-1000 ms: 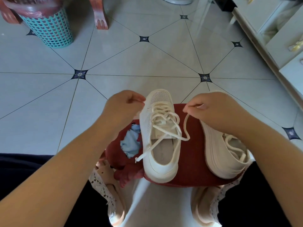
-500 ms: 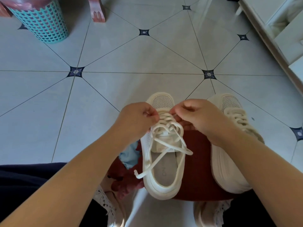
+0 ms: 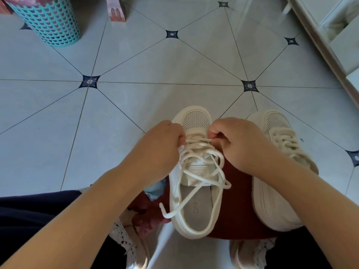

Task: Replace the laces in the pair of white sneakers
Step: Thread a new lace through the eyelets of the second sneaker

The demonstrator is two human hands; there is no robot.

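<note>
A white sneaker (image 3: 196, 216) stands toe-away on a dark red cloth (image 3: 240, 200) in front of me. Its white lace (image 3: 202, 162) hangs loose in big loops, and both free ends trail across the insole and off the shoe's left side. My left hand (image 3: 157, 152) pinches the lace at the lowest eyelets on the shoe's left. My right hand (image 3: 239, 144) pinches the same stretch of lace on the right, so it runs taut between my fingers. The second white sneaker (image 3: 275, 183) lies to the right, laced, partly under my right forearm.
A light blue cloth (image 3: 155, 189) lies by the left of the sneaker. A teal plastic basket (image 3: 46, 20) and a reddish furniture leg (image 3: 116, 8) stand at the far left. White furniture (image 3: 330, 35) runs along the right. The floor (image 3: 136, 94) is pale tile.
Both hands have come together at the toe end of the lacing and now hold the lowest crossing. My view has tilted down, so the shoes sit lower in the frame.
</note>
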